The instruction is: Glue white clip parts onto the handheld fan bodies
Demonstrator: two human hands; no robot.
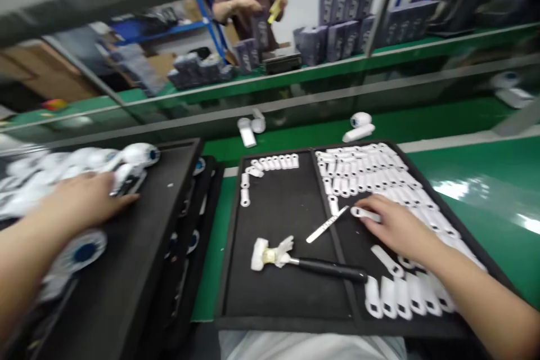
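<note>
White slim plastic piece with a rounded end and a dark spot (365, 214) is in my right hand (392, 222), pinched between thumb and fingers, held over the right compartment of the black two-compartment tray (295, 301), just right of the divider. Similar white plastic pieces (358, 183) sit in rows along that compartment's far and right edges, plus one row at the near edge; a loose white piece (387, 261) lies tilted between that row and my hand. Left compartment: short row of white pieces (276, 162) along the far edge, two more down the left edge by the far corner. White marked flat strip (327, 225) lies slantwise over the divider. Black-handled hammer with a white-wrapped head (314, 264) also crosses it, head in the left compartment. My left hand (82, 199) is at a white-and-black part (126, 177) on the black left-hand tray (143, 259), thumb apart from fingers; can't tell if they grip it. White rounded devices with blue round faces (141, 154) crowd that tray's far edge.
</note>
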